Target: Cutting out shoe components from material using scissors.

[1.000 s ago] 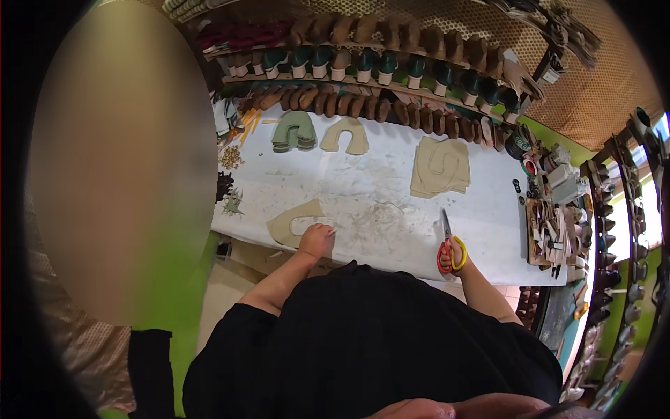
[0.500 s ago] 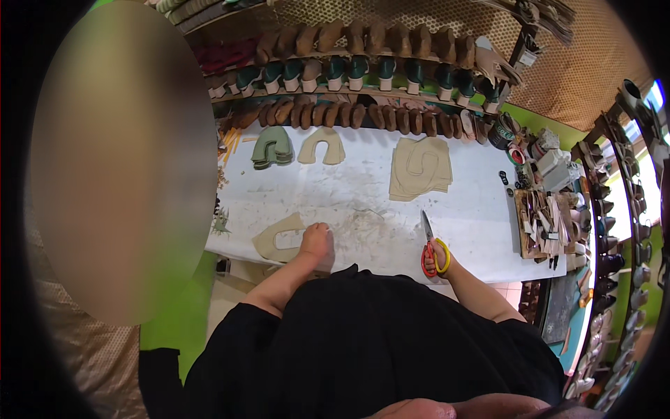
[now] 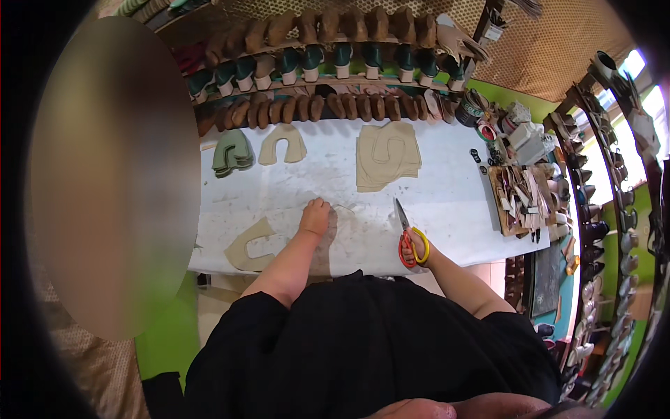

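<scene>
My right hand point(image 3: 421, 251) grips a pair of scissors point(image 3: 402, 216) with one red and one yellow handle loop. Their blades point away from me over the white-covered table point(image 3: 363, 241) and look closed. Near the middle of the tabletop, my left hand point(image 3: 316, 216) is low over the cloth, fingers bent and together; whatever they may hold is hidden. A beige U-shaped cut piece point(image 3: 241, 246) lies flat to the left of that forearm, apart from the hand. Just right of the left hand is a thin, faint line or scrap point(image 3: 343, 207), too small to name.
Farther back lie stacked green U-shaped pieces point(image 3: 232, 152), beige U-shaped pieces point(image 3: 283, 144) and beige sheets with curved outlines point(image 3: 386, 157). Rows of shoe lasts point(image 3: 335, 108) line the back shelves. A wooden tool holder point(image 3: 513, 209) stands at the right edge. Shoe racks point(image 3: 590, 230) rise beyond.
My left hand has moved away from the beige U-shaped piece, forward along the table. The scissors stay in my right hand. The whole view has shifted a little.
</scene>
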Demonstrator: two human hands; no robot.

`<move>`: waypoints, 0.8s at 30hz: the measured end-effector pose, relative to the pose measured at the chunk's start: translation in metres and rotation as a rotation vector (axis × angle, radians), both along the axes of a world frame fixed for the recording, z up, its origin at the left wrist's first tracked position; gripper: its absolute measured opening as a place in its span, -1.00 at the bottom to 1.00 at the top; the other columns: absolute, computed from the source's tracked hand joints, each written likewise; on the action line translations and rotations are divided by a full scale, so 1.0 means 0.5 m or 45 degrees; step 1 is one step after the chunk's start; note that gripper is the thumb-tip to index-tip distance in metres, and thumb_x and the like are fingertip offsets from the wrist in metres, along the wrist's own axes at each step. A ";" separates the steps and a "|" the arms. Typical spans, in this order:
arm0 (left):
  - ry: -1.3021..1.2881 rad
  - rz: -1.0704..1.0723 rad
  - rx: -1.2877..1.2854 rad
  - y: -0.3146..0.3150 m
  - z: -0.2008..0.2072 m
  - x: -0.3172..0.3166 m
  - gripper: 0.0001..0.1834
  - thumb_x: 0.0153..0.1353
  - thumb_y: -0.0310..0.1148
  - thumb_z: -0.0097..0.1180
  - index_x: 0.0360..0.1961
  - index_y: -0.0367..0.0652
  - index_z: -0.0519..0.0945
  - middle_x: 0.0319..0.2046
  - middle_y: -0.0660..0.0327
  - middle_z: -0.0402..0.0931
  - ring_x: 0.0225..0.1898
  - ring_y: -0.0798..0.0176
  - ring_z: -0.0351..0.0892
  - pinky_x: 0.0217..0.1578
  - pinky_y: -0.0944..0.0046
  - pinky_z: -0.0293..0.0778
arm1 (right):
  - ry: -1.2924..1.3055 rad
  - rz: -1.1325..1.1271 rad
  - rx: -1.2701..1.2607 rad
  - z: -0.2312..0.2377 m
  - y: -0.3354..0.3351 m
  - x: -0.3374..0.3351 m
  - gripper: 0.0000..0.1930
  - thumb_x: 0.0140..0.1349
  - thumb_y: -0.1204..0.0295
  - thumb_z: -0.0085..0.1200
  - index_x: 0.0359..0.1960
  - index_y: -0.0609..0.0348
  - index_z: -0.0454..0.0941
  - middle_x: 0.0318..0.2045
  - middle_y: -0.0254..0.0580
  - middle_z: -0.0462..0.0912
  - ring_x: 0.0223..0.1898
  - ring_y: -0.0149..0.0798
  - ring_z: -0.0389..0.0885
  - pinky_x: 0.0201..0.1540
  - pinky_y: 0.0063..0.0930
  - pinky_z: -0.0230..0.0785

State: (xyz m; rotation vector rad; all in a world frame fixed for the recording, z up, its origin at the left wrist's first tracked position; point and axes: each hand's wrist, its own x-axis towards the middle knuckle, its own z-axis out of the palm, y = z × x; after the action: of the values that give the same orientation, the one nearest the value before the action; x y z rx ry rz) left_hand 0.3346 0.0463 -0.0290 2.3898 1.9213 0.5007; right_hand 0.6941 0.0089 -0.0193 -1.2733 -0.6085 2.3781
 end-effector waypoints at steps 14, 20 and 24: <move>-0.233 0.407 -0.113 -0.085 0.078 -0.076 -0.82 0.04 -0.48 0.06 -0.28 -0.24 0.46 -0.19 -0.05 0.42 -0.08 -0.16 0.42 -0.09 -0.06 0.42 | 0.035 0.042 0.004 0.003 -0.005 -0.002 -0.46 0.30 -0.20 -0.16 -0.56 0.00 0.28 -0.77 -0.41 0.20 -0.76 -0.42 0.11 -0.69 -0.55 0.01; -0.498 0.865 0.213 -0.191 0.080 -0.336 -0.91 0.17 -0.53 -0.05 -0.35 -0.31 0.49 -0.30 -0.17 0.48 -0.20 -0.23 0.47 -0.13 -0.09 0.40 | 0.019 0.025 0.045 -0.009 -0.006 -0.005 -0.45 0.30 -0.20 -0.15 -0.59 0.00 0.28 -0.81 -0.43 0.15 -0.79 -0.44 0.07 -0.71 -0.56 -0.03; -0.582 1.296 0.320 -0.277 0.099 -0.522 -0.89 0.17 -0.48 0.01 -0.37 -0.29 0.55 -0.39 -0.14 0.56 -0.29 -0.22 0.55 -0.25 -0.06 0.44 | -0.084 -0.065 0.079 -0.023 -0.009 -0.006 -0.48 0.29 -0.17 -0.12 -0.59 -0.01 0.28 -0.81 -0.44 0.15 -0.79 -0.44 0.06 -0.71 -0.57 -0.05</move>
State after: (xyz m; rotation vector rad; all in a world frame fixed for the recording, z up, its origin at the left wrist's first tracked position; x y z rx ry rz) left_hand 0.0736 -0.0923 0.0208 1.0058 2.7617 1.2222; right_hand 0.6910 0.0042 -0.0308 -1.3286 -0.6566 2.2660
